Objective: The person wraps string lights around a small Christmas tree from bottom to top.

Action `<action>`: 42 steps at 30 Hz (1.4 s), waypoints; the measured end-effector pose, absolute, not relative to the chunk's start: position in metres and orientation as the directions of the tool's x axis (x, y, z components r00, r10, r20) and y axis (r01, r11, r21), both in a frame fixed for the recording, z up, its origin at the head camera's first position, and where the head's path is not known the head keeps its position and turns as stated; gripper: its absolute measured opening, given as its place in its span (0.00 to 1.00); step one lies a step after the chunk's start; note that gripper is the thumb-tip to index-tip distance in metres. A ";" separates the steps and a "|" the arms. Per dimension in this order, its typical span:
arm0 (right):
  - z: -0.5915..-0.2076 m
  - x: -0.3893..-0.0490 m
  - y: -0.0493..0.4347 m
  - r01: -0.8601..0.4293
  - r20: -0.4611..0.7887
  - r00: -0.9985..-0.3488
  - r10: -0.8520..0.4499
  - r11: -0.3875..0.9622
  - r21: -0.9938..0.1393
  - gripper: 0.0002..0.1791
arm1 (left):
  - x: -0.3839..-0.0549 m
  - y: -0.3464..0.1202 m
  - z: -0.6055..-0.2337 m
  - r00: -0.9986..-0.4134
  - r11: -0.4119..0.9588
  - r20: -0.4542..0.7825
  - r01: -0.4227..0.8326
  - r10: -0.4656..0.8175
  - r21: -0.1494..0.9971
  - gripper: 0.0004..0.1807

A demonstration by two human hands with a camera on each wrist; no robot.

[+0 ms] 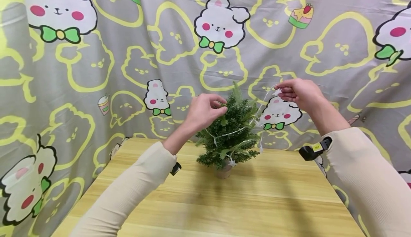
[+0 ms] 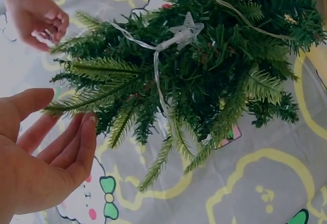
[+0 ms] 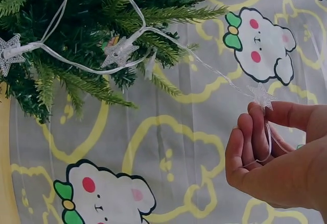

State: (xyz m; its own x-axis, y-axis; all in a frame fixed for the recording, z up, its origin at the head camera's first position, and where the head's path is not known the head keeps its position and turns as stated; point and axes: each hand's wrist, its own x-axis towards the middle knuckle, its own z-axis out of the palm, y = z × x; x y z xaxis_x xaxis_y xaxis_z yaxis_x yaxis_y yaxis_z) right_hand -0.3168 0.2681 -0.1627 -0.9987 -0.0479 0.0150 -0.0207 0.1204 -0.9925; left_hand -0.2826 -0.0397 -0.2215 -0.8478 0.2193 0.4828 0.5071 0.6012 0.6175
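A small artificial Christmas tree stands upright in a pot on the table. A string of clear star lights winds around its branches, with one star against the needles in the left wrist view. My right hand, raised to the right of the treetop, pinches the light string by a star between thumb and fingers. The wire runs taut from there to the tree, and a loop of it hangs over the fingers. At the tree's upper left, my left hand is loosely curved around a branch tip, thumb and fingers apart.
The wooden table stretches under and in front of the tree. Behind and beside it hangs a grey curtain printed with cartoon rabbits. Black wrist cameras are strapped over both sleeves.
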 end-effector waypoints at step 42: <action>-0.148 -0.350 0.164 -0.063 0.027 -0.993 -0.113 0.328 -0.942 0.11 | -0.291 -0.053 -0.225 -0.860 0.523 0.472 0.497 0.193 0.692 0.08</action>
